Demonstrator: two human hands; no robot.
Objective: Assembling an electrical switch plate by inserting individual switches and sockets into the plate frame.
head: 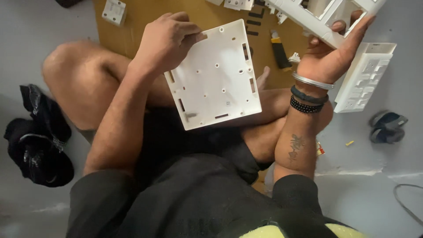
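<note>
My left hand grips the far left corner of a square white plastic back box, tilted over my crossed legs, its inner face with holes and slots toward me. My right hand holds up a white frame plate at the far right, fingers curled around its edge. Just right of that wrist lies a white module holder. A yellow-and-black utility knife rests on the brown board beyond.

Black bag (crumpled), utility knife, small white switch box
</note>
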